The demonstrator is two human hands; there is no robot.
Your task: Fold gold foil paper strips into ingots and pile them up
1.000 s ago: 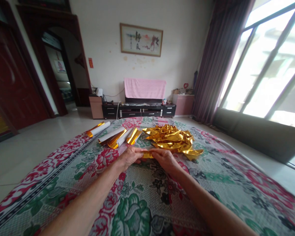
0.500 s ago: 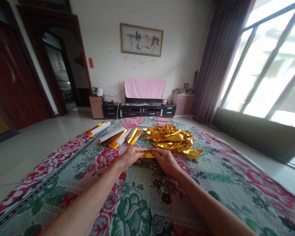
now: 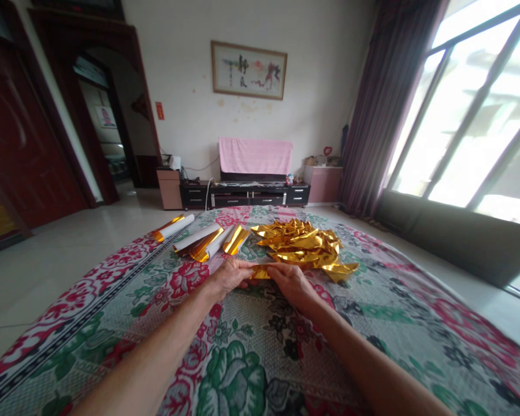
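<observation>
A small folded piece of gold foil paper (image 3: pixel 260 271) is stretched between my two hands, just above the patterned cloth. My left hand (image 3: pixel 231 276) pinches its left end, and my right hand (image 3: pixel 291 281) grips the right end with the thumb along the top edge. Behind my right hand lies a heap of folded gold foil paper pieces (image 3: pixel 305 242) with pointed ends. Curled sheets of gold foil paper (image 3: pixel 205 245) with white backs rest beyond my left hand. My fingers hide both ends of the held piece.
A flowered cloth (image 3: pixel 231 375) covers the broad surface under my arms. One more curled gold and white sheet (image 3: pixel 173 227) lies at its far left edge. Farther off stand a low black cabinet (image 3: pixel 242 196) and a pink cloth (image 3: pixel 255 155) draped above it. A window (image 3: pixel 468 115) is at right.
</observation>
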